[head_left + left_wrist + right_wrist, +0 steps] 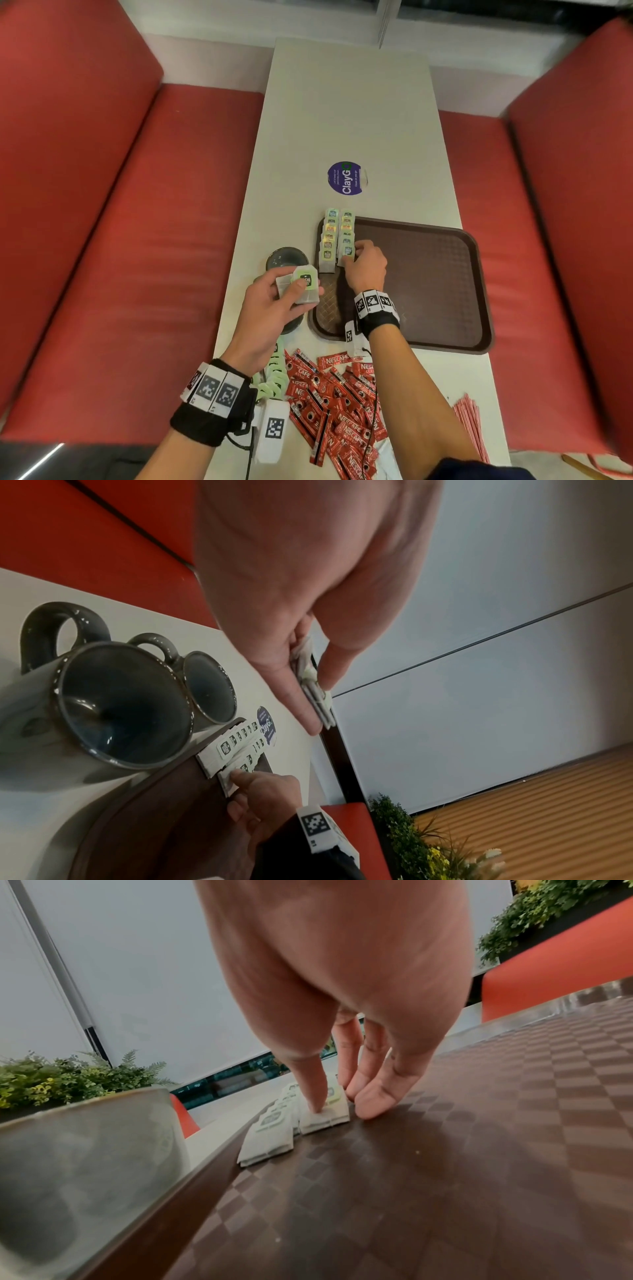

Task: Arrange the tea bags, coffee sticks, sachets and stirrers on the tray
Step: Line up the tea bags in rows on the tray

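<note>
A long, pale, rectangular worktop runs up the middle of the head view. Red padded bench seats fill the left and right sides of the frame. A round purple sticker printed "ClayGo" lies flat at the centre of the worktop. Two dark grey glazed ceramic mugs with loop handles stand side by side at the left of the left wrist view. Green leafy plants show at the left edge of the right wrist view.
</note>
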A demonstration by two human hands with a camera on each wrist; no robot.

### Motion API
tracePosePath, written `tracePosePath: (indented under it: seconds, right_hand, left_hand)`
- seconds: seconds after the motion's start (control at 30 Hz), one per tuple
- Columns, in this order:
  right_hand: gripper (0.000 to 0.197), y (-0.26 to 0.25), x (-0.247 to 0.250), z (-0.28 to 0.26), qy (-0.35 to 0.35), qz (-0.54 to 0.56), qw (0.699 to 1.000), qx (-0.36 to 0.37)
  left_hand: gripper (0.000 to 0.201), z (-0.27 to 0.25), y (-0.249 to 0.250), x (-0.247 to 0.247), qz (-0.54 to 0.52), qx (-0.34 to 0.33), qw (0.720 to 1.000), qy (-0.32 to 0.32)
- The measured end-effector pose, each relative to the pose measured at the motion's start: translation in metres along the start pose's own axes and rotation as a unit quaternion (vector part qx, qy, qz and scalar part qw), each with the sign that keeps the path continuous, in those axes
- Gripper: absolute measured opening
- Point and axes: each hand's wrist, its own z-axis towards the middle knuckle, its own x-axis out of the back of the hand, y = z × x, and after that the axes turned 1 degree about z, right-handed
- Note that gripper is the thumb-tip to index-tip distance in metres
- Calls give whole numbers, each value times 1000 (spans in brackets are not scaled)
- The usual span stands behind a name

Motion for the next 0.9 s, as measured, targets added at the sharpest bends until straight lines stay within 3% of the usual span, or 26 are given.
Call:
tracePosePath:
  seconds: [0.17,0.3,0.5,0.6,0.77,0.9]
  right_hand:
    - [47,-7,11,0,-18,9,1000,8]
    - [41,-25,45,-32,30,91,994,52]
    - [23,-47,95,-135,-98,296,948,63]
    - [13,-41,98,-164,-106,319,938,81]
    - [11,-21,95,-166,-104,336,933,78]
    - [12,-8,103,-150,-142,323,934,51]
  left_hand:
    - [27,2,-3,-1,1,7,1000,-8]
    - [30,1,-5,-3,3,1,1000,-1]
    - [29,-3,-10,-15,-9,-33,999,15]
    - [29,-7,-11,-22,25,-68,997,23]
    - [22,-8,-15,-23,69,-68,995,13]
    - [12,-8,-20,-17,90,-35,995,13]
